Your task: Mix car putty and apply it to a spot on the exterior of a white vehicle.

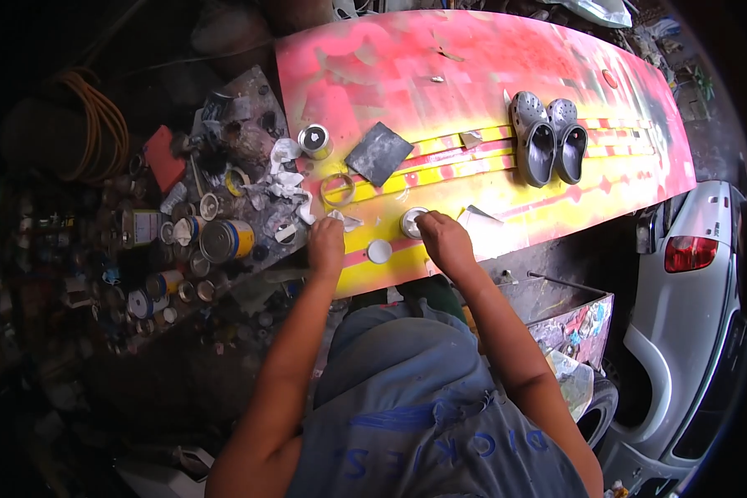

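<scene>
My left hand (pixel 327 247) is closed at the near left edge of the painted panel (pixel 548 70), its fingertips at a crumpled white rag or paper (pixel 346 220) that they seem to pinch. At a small round tin (pixel 410 222) with whitish contents, my right hand (pixel 446 242) has its fingers drawn together over the right rim. Whatever those fingers hold is hidden. Between the hands lies a round white lid (pixel 379 251). Beyond it are a roll of tape (pixel 338 190), a dark grey sheet of sandpaper (pixel 379 154) and an upright can (pixel 314 141).
Grey clogs (pixel 534 141) stand on the panel's right half, and a folded paper piece (pixel 483 215) lies nearer. A cluttered bench with paint cans (pixel 227 241) adjoins the left side. A box (pixel 585 328) and a silver car (pixel 681 332) are at the right.
</scene>
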Motion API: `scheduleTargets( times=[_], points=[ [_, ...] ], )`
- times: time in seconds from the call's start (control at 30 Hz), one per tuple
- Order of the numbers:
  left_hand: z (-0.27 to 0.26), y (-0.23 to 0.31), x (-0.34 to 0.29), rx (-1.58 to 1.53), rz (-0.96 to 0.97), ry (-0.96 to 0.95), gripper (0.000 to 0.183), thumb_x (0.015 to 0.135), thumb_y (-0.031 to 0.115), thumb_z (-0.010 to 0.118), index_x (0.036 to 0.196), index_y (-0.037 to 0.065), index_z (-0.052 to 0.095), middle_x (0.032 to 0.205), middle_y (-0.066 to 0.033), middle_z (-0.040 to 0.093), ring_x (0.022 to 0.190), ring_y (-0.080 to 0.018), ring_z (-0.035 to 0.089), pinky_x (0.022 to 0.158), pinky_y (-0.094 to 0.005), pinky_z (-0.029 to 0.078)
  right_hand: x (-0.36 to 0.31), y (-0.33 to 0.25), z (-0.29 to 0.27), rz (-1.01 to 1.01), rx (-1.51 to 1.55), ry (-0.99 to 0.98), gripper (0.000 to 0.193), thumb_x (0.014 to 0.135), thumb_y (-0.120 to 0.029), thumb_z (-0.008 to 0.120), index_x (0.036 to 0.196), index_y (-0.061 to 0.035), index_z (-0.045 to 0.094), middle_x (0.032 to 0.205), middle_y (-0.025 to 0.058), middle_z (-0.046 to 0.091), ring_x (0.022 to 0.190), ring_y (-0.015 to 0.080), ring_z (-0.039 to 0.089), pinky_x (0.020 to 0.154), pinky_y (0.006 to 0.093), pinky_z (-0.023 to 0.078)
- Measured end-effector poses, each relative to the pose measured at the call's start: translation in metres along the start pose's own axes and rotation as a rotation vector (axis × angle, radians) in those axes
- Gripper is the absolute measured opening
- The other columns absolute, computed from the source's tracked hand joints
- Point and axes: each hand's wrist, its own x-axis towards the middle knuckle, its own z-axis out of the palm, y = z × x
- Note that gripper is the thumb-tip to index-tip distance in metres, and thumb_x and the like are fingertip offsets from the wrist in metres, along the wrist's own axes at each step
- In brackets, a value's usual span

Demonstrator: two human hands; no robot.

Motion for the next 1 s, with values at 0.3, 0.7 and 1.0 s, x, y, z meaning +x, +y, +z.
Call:
scheduleTargets(
  times=[0.3, 0.7, 1.0],
  points=[
    [-0.001, 0.077, -0.009, -0.099, 0.024, -0.106, 0.062, 0.075, 0.024, 0.082, 0.128, 0.008, 0.055, 0.130, -0.0140, 0.052, 0.122, -0.0362, 0.047, 0.105, -0.0481, 0.039, -0.003, 0.015, -0.002, 0.059, 0.012, 0.066, 0.014, 0.086, -0.008, 0.061, 0.099, -0.0047, 0.065, 0.090, 0.0140, 0.067, 0.083, 0.0356, 0.065, 0.072, 0.0461, 0.054],
    [0.053, 0.105, 0.024, -0.181, 0.049, -0.447, 0.094, 0.063, 0.040, 0.091, 0.138, 0.011, 0.043, 0.139, -0.0124, 0.050, 0.133, -0.0360, 0.040, 0.112, -0.0465, 0.033, 0.000, 0.023, -0.013, 0.059, 0.035, -0.081, 0.012, 0.089, -0.012, 0.059, 0.099, -0.0075, 0.064, 0.091, 0.0143, 0.066, 0.085, 0.0365, 0.066, 0.071, 0.0461, 0.054],
    [0.062, 0.111, 0.029, -0.266, 0.067, -0.455, 0.083, 0.063, 0.036, 0.091, 0.132, 0.014, 0.051, 0.129, -0.0072, 0.059, 0.124, -0.0371, 0.048, 0.105, -0.0466, 0.040, -0.007, 0.035, -0.003, 0.418, 0.156, 0.034, 0.019, 0.097, -0.016, 0.056, 0.108, -0.0017, 0.062, 0.096, 0.0188, 0.070, 0.083, 0.0353, 0.069, 0.072, 0.0415, 0.054]
  ],
)
